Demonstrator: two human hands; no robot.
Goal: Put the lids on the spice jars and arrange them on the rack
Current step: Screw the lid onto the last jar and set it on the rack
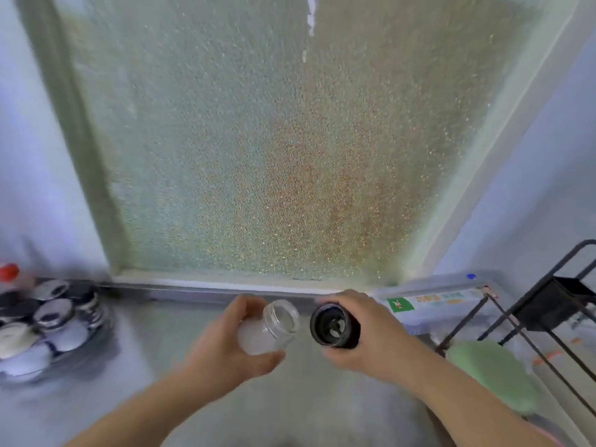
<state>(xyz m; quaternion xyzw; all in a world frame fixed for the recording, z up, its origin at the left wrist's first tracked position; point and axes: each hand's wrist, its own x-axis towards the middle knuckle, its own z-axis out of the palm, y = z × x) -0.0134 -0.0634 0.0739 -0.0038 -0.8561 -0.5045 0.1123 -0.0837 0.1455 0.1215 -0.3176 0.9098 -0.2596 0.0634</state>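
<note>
My left hand (pixel 222 343) grips a clear glass spice jar (pixel 271 327) with white powder in it, tilted so its open mouth points up and to the right. My right hand (pixel 364 333) holds a black lid (pixel 333 324) a short gap to the right of the jar's mouth, its hollow inside facing me. Jar and lid are apart. A black wire rack (pixel 554 304) stands at the right edge. At the left, a round dish (pixel 96 346) carries several more jars (pixel 53 312), some capped in metal-and-black lids.
A frosted window pane (pixel 258 140) fills the wall ahead, above a metal sill (pixel 200 290). A red-capped bottle (pixel 9 272) stands at the far left. A clear plastic box (pixel 445 301) lies behind the rack, a green cloth (pixel 493 372) beside it.
</note>
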